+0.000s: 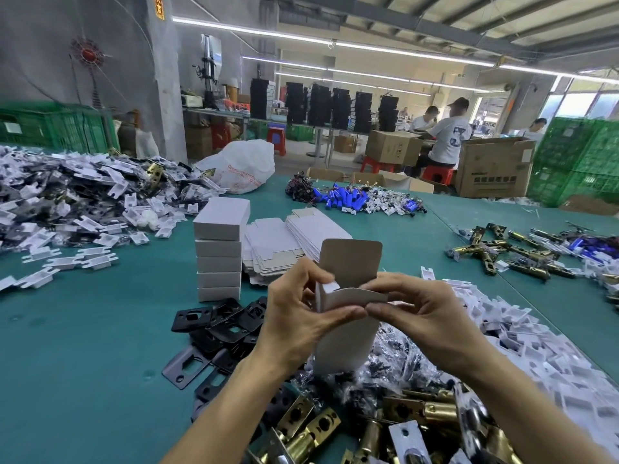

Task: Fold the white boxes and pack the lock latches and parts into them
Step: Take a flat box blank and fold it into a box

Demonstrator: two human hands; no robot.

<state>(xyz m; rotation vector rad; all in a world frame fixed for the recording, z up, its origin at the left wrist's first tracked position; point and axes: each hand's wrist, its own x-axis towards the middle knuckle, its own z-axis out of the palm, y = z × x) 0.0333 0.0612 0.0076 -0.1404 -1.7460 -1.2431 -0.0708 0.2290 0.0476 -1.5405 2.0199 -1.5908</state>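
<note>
Both hands hold a white box point(345, 333) upright above the green table point(83, 346), its top flap standing open. My left hand point(294, 313) grips its left side, thumb on the front. My right hand point(422, 313) pinches the bent front flap at the box's mouth. A stack of folded white boxes point(219, 252) stands behind to the left, with flat box blanks point(281, 249) beside it. Brass lock latches point(351, 430) lie below my hands, black strike plates point(217, 333) to their left.
White plastic parts are heaped at far left point(67, 202) and at right point(522, 349). More brass latches point(509, 252), blue batteries point(348, 199) and a white bag point(241, 169) lie farther back. Cardboard cartons, green crates and seated people are beyond the table.
</note>
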